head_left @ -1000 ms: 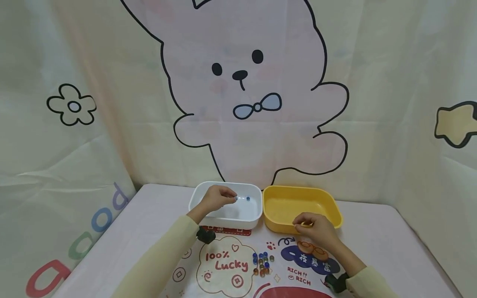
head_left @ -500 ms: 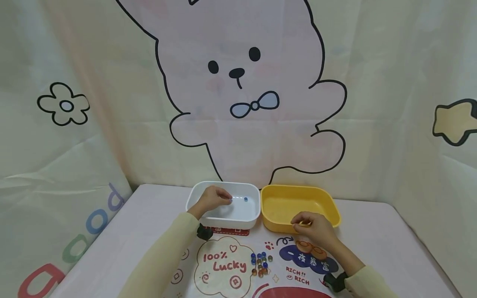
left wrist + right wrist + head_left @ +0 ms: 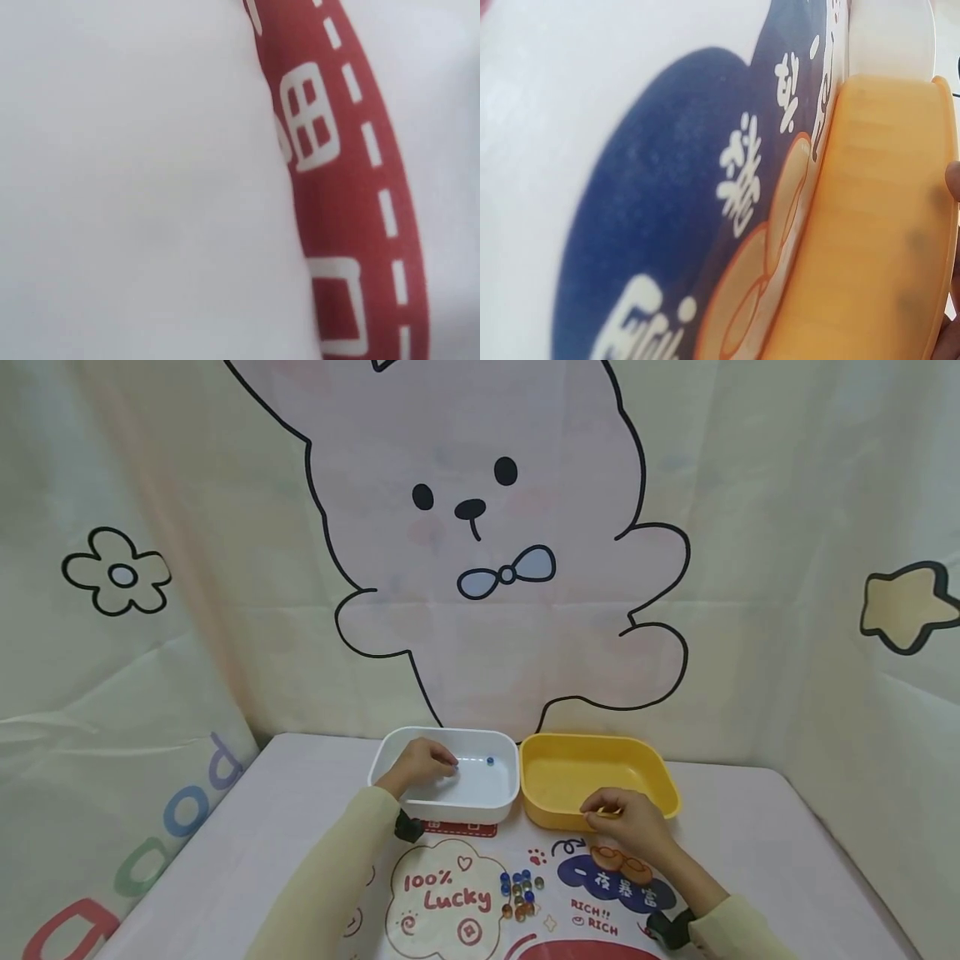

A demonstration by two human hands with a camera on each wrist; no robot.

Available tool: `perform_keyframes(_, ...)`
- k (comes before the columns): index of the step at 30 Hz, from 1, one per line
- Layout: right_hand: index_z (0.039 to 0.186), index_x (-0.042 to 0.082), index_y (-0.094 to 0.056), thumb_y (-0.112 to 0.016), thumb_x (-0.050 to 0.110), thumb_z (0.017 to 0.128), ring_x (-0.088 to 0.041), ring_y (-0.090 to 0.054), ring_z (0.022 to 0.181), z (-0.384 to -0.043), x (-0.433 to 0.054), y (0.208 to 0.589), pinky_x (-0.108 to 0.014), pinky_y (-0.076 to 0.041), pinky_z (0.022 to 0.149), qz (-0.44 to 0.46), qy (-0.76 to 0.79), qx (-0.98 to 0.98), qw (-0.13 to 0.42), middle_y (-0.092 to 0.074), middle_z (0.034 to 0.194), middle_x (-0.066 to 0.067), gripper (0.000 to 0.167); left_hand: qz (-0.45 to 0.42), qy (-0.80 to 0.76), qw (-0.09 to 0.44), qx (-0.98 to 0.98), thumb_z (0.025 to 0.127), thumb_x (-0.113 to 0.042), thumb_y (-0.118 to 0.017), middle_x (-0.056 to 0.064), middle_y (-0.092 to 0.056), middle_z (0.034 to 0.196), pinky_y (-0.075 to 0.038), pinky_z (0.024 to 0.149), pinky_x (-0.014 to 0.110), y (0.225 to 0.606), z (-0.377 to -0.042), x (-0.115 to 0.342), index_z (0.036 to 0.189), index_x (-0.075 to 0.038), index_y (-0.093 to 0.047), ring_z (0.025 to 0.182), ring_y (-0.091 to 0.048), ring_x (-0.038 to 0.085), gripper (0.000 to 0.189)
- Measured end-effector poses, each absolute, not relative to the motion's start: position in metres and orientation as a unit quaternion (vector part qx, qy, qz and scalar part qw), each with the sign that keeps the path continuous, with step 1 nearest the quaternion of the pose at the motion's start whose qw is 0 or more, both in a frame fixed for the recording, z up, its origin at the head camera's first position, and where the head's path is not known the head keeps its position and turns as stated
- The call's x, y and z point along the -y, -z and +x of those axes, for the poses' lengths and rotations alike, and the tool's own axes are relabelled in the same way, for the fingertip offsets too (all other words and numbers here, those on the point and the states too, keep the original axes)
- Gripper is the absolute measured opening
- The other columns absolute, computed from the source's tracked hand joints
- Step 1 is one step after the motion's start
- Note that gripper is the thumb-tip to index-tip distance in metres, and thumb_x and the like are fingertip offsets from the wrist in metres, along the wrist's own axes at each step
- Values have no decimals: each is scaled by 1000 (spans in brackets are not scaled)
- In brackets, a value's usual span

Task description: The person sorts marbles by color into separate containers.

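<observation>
In the head view my left hand (image 3: 422, 765) is over the inside of the white bin (image 3: 462, 814), thumb and fingertips together. They pinch a small blue marble (image 3: 455, 767), mostly hidden by the fingers. Another blue marble (image 3: 491, 762) lies on the bin's floor to the right. My right hand (image 3: 632, 817) grips the near rim of the yellow bin (image 3: 555, 821), fingers curled at the edge. In the right wrist view, parts of the fingers (image 3: 953, 180) show at that rim. The left wrist view shows no hand, only the white bin's wall (image 3: 142, 180) and the printed mat.
Several blue, brown and greenish marbles (image 3: 519, 893) lie grouped on the printed mat (image 3: 420, 943) in front of the bins. The two bins stand side by side near the back of the white table (image 3: 315, 777). A cartoon-printed curtain (image 3: 480, 652) hangs behind.
The head view has shifted slightly, moving everything a little left in the picture. My left hand has lowered slightly into the white bin. The right hand stays at the yellow rim.
</observation>
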State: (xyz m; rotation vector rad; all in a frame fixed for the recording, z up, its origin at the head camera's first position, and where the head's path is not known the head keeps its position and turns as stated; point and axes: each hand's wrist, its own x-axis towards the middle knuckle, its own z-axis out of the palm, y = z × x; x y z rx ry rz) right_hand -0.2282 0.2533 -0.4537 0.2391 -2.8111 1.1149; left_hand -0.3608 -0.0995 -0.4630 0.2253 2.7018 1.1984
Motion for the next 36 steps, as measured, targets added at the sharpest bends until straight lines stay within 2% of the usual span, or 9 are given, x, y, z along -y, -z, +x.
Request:
perform_keyframes(6,88,24,-72,-77,23,81,-12,-56,81,-228,-254,454,-20,-49,75,80,-367,925,55,-68,87,11,8,59,-402,95,-909,78,-16,-78,-1,-70,90,-48,79,30,463,-359,98,88,-16,-76,85,-58,15,9)
perform_keyframes(12,85,29,-71,-76,20,82,-9,-58,81,-228,-254,455,-21,-50,75,97,-357,926,72,-67,87,13,11,43,-400,101,-910,77,-13,-78,0,-69,91,-46,75,30,464,-357,98,85,-16,-76,84,-56,17,8)
perform_keyframes(19,85,29,-71,-77,22,81,-10,-58,84,-228,-254,456,-22,-50,78,87,-353,929,67,-67,87,14,9,43,-399,108,-910,77,-12,-77,-1,-70,89,-46,75,30,466,-357,98,85,-15,-76,84,-56,17,9)
perform_keyframes(29,86,29,-71,-76,22,82,-10,-58,84,-228,-253,456,-21,-50,77,86,-359,928,58,-68,89,12,9,70,-377,103,-918,78,-20,-79,-1,-66,91,-48,79,34,457,-348,101,97,-17,-74,85,-57,17,20)
perform_keyframes(36,87,28,-72,-76,24,82,-11,-58,84,-228,-255,454,-21,-50,76,91,-356,928,59,-68,90,11,7,122,-355,78,-924,79,-23,-78,-4,-68,91,-47,77,31,441,-333,99,102,-16,-73,87,-58,14,25)
